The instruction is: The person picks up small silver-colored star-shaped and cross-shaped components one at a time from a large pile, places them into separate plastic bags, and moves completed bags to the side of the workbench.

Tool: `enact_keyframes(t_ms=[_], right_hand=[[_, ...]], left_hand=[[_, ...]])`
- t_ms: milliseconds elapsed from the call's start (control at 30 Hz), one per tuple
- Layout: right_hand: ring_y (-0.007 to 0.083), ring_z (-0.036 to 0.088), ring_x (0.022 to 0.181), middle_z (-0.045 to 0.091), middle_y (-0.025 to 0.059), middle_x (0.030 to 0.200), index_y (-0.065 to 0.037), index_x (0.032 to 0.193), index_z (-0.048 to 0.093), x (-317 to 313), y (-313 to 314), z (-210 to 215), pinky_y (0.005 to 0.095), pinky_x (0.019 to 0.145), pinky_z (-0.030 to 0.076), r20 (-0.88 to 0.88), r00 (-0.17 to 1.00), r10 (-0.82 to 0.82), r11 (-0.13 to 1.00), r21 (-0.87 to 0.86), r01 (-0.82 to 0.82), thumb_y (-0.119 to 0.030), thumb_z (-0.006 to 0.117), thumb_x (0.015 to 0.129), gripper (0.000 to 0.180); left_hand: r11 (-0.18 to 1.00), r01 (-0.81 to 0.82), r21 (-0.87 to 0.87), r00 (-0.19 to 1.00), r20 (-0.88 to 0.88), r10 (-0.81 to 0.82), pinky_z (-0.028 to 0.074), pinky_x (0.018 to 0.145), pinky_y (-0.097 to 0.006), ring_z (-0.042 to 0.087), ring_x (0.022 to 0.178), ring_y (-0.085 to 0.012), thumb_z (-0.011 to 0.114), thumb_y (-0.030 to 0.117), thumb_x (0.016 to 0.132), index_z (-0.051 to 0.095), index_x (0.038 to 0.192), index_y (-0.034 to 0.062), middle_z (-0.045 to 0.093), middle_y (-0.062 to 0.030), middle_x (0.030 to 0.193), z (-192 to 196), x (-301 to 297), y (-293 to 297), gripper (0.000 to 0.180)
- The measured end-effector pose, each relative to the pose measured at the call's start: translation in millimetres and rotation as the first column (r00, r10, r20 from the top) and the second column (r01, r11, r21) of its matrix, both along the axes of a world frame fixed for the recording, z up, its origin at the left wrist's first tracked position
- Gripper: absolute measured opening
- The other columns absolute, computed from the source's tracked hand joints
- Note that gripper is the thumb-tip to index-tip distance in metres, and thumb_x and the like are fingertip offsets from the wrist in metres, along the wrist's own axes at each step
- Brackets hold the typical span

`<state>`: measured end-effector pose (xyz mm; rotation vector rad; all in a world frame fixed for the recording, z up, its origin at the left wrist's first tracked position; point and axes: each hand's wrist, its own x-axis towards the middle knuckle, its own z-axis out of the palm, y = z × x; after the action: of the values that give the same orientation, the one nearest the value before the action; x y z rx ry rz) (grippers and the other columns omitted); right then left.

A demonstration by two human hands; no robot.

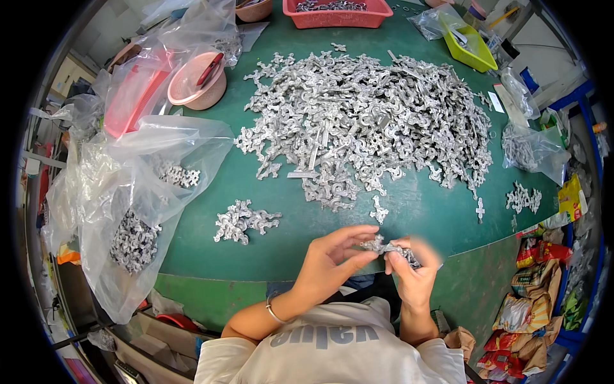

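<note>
Close to the near edge of the green table (300, 256), both of my hands meet on small silver-grey metal castings (382, 245). My left hand (334, 262) pinches one end between thumb and fingers. The fingers of my right hand (412, 265) are closed round the other end, covering part of it. I cannot tell whether it is one casting or several. A single cross-shaped casting (378, 210) lies just beyond my hands. Further back spreads a large heap of similar castings (364, 121), and a small pile (243, 222) sits left of my hands.
At the left, a clear plastic bag (185, 137) holds castings. Behind it stands a pink bowl (198, 83) with a red-handled tool. A red tray (339, 19) and a yellow-green basket (470, 48) are at the back. Another small pile (523, 198) lies at the right.
</note>
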<state>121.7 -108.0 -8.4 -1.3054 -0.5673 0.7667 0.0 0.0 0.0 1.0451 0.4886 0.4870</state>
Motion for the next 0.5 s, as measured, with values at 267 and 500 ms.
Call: enact_keyframes(t_ms=[267, 500], right_hand=[[0.0116, 0.055, 0.060, 0.060, 0.0104, 0.077, 0.004, 0.087, 0.061, 0.4, -0.3, 2.4, 0.0216, 0.052, 0.042, -0.014, 1.000, -0.013, 0.992, 0.122, 0.015, 0.008, 0.063, 0.071, 0.016], [0.0157, 0.058, 0.067, 0.061, 0.0120, 0.078, 0.003, 0.084, 0.061, 6.3, -2.9, 10.4, 0.0236, 0.061, 0.044, 0.204, 0.977, 0.069, 0.993, 0.077, -0.087, 0.007, 0.068, 0.064, 0.021]], left_hand=[[0.966, 0.123, -0.225, 0.990, -0.038, -0.135, 0.048, 0.079, -0.025, 0.059, 0.087, -0.0143, 0.055, -0.001, 0.084, 0.056, 0.105, -0.0054, 0.058, -0.0098, 0.100, 0.2, -6.2, 7.8, 0.022], [0.994, 0.012, 0.113, 0.993, 0.113, -0.025, 0.048, 0.078, -0.026, 0.056, 0.094, -0.0157, 0.055, -0.007, 0.080, 0.059, 0.104, -0.0038, 0.056, -0.0136, 0.106, -4.6, -6.1, 8.1, 0.025]])
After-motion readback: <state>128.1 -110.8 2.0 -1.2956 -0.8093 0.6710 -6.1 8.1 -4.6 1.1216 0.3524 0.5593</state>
